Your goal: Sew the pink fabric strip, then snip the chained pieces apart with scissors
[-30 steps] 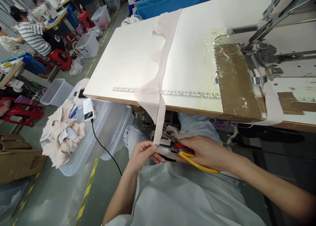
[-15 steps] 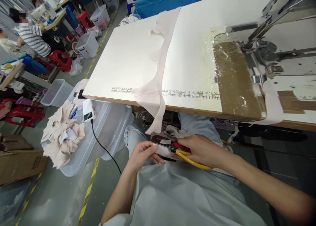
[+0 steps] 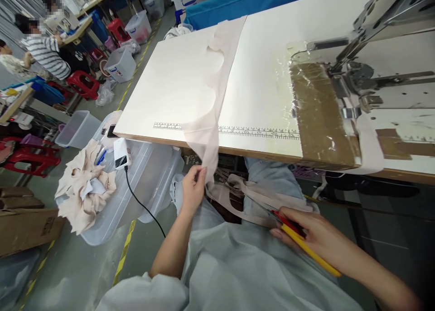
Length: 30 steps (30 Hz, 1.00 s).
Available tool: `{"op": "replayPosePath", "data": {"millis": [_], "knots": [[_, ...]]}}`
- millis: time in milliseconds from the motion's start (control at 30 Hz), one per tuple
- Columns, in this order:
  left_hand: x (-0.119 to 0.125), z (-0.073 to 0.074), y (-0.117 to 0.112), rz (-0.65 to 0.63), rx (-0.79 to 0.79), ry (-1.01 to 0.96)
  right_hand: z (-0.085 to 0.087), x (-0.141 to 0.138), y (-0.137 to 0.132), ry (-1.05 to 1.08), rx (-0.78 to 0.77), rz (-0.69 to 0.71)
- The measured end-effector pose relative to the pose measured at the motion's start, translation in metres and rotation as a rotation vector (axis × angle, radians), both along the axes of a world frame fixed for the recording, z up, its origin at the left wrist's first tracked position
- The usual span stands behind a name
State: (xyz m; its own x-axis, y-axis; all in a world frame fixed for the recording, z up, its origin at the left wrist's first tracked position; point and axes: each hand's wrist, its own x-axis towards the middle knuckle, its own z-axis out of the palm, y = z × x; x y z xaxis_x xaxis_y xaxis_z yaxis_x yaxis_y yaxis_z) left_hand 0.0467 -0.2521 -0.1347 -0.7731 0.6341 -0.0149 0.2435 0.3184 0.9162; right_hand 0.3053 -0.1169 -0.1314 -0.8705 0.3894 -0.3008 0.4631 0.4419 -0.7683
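A pale pink fabric piece with a scalloped side lies across the white table and hangs over its front edge. My left hand pinches the hanging end just below the edge. In my right hand is a pair of scissors with red and yellow handles, held low over my lap, blades pointing up and left. Strips of the same pale fabric lie across my thighs, close to the blades. Where the strips join the hanging piece is hard to make out.
A sewing machine stands at the right, with brown tape on the table before it. At left, a plastic bin bears a fabric heap and a white power bank with a cable. Other people sit farther back.
My left hand has moved up and taken hold of the hanging fabric. My right hand has drawn the scissors right and down, away from the left hand.
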Motion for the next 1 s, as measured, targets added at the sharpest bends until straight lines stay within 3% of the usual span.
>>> {"op": "replayPosePath", "data": {"millis": [67,133,200,267,333,400,433,500,600,700,767,900,1000], "knots": [[-0.010,-0.017,-0.028,0.167,-0.101,-0.193,0.001,0.006,0.003,0.017,-0.030,-0.060],[-0.019,-0.030,-0.061,0.256,-0.177,-0.245,0.001,0.009,0.005,0.044,-0.073,-0.095],[-0.019,-0.033,-0.087,0.291,-0.216,-0.232,-0.001,0.006,0.006,0.064,-0.114,-0.099],[-0.007,-0.024,-0.096,0.249,-0.210,-0.282,-0.001,-0.002,0.005,0.076,-0.139,-0.090],[0.011,-0.005,-0.089,0.048,-0.119,-0.448,0.001,-0.012,0.002,0.092,-0.140,-0.080],[0.029,0.019,-0.072,-0.258,0.024,-0.614,0.006,-0.021,0.001,0.105,-0.122,-0.054],[0.037,0.030,-0.063,-0.382,0.060,-0.623,0.008,-0.024,0.001,0.107,-0.108,-0.035],[0.048,0.048,-0.046,-0.493,0.025,-0.465,0.013,-0.025,0.004,0.096,-0.076,0.011],[0.056,0.058,-0.030,-0.445,-0.069,-0.077,0.015,-0.022,0.009,0.073,-0.049,0.058],[0.059,0.057,-0.022,-0.378,-0.058,0.025,0.015,-0.017,0.013,0.056,-0.052,0.091],[0.059,0.054,-0.019,-0.377,-0.050,-0.147,0.017,-0.017,0.015,0.028,-0.062,0.136],[0.059,0.048,-0.016,-0.388,-0.035,-0.685,0.023,-0.022,0.017,-0.024,-0.044,0.216],[0.059,0.045,-0.015,-0.331,0.006,-0.831,0.027,-0.028,0.020,-0.067,-0.071,0.269]]}}
